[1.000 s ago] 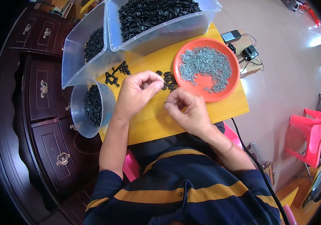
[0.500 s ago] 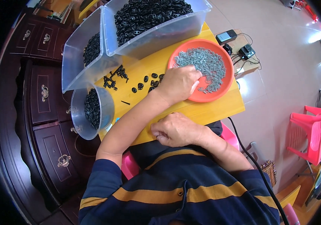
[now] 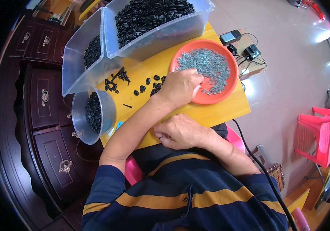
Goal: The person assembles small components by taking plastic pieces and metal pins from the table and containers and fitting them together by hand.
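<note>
My left hand (image 3: pixel 182 87) reaches across to the near left part of an orange round dish (image 3: pixel 207 101), its fingers drawn together in a pinch. What they hold, if anything, is hidden. In the dish lies a heap of small silvery screws or pins (image 3: pixel 215 63). Close to the table's near edge rests my right hand (image 3: pixel 181 131), fingers curled closed, and their contents cannot be seen. Small black oval pieces with holes (image 3: pixel 142 89) lie left of my left hand, some partly covered by it. Farther left is a cluster of thin black pieces (image 3: pixel 117 79).
On the yellow table (image 3: pixel 226 111), a large clear bin (image 3: pixel 165 38) holds many black pieces. A second clear bin (image 3: pixel 72 65) tilts beside it, above a clear round tub (image 3: pixel 109 111) of black parts. Dark drawers (image 3: pixel 53 154) stand left; a black cable (image 3: pixel 253 154) hangs at right.
The whole view has shifted slightly. My left hand has drawn back a little to the left over the dish's edge, still pinched. My right hand stays practically in place.
</note>
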### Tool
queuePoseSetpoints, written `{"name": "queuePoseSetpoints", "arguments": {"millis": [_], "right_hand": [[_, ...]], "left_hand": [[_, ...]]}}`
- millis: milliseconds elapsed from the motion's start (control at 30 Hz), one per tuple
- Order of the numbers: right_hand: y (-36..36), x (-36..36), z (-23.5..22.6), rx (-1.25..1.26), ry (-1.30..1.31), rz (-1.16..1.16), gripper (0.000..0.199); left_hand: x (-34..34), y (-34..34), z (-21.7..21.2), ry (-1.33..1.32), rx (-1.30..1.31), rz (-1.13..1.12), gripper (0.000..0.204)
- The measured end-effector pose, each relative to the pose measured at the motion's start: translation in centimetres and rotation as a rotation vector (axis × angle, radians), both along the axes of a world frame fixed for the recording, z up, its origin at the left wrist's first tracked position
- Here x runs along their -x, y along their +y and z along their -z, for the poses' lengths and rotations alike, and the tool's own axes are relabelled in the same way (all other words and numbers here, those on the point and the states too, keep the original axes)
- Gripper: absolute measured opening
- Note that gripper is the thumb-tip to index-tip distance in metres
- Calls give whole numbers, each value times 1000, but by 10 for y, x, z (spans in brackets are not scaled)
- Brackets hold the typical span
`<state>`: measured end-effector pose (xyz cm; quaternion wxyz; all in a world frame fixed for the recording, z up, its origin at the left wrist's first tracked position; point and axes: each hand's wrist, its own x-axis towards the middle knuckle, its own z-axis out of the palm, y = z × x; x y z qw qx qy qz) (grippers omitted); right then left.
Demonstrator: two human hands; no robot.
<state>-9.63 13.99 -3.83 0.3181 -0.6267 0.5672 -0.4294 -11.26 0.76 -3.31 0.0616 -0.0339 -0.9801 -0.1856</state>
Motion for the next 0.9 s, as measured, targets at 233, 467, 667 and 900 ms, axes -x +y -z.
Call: {"name": "queuePoseSetpoints", "arguments": {"millis": [233,467,667,900], "right_hand": [[0,1,-1,6,-1,-5,4],[1,1,-1,5,-6,13,4],[-1,1,-2,41,-41,5,4],[-2,6,-13,27,-89,15,5]], "left_hand": [[7,-1,-4,-15,84,98,6],[12,-2,-7,17,50,201,6],[21,-5,-6,-59,127,300,10],[20,-19,-18,39,-13,281,12]]}}
